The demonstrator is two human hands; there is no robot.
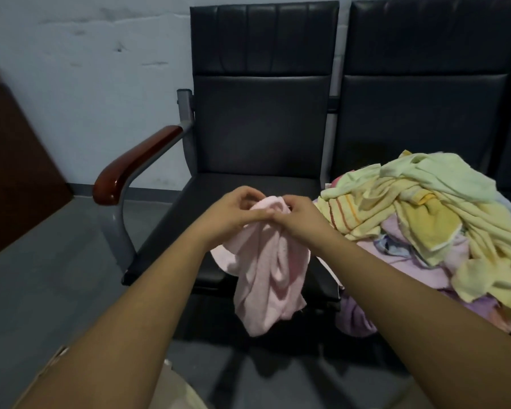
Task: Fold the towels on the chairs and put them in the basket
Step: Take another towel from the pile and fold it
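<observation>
The pink towel (pixel 266 273), soft terry, hangs bunched in long crumpled folds above the front of the black chair (pixel 189 231). The left grip (pixel 236 214) and right grip (pixel 298 215) pinch its top edge, fingers curled, close together. A heap of towels (pixel 425 216), yellow, green and lilac, lies on the neighbouring chair (pixel 425 98).

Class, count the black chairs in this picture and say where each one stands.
2. The middle chair stands behind the pink towel; the right chair beside it bears the towel pile. A third may be cut off at the right edge.
</observation>
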